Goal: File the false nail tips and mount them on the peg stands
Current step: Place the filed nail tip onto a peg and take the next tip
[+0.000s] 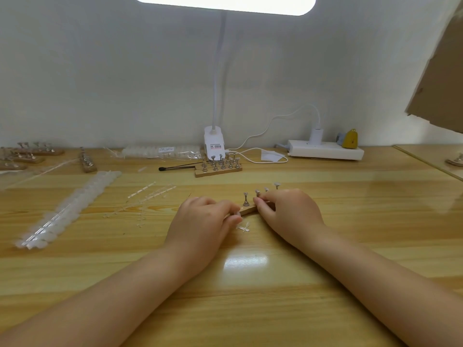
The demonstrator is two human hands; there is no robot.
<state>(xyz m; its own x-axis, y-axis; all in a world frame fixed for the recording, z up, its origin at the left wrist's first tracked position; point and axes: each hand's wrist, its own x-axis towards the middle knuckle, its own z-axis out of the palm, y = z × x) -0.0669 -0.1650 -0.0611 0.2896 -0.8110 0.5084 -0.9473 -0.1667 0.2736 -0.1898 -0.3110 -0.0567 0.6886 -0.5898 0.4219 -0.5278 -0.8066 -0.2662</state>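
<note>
A glossy pale wooden surface (250,284) runs back to a plain white wall. At far left lie several small wooden peg stands (37,152), and nearer me a long strip of translucent white false nail tips (67,209). Clear plastic sprue sticks (150,194) lie scattered just right of it. My left hand (203,219) has its fingers curled, pinching a small clear nail tip (236,214) at the near end of a short wooden peg stand (248,209). My right hand (288,211) grips that stand's far end, fingertips curled beside its metal pegs (246,199). Behind, another filled peg block (219,169) sits before a white clamp lamp (214,144), with a white power strip (325,150) further right.
</note>
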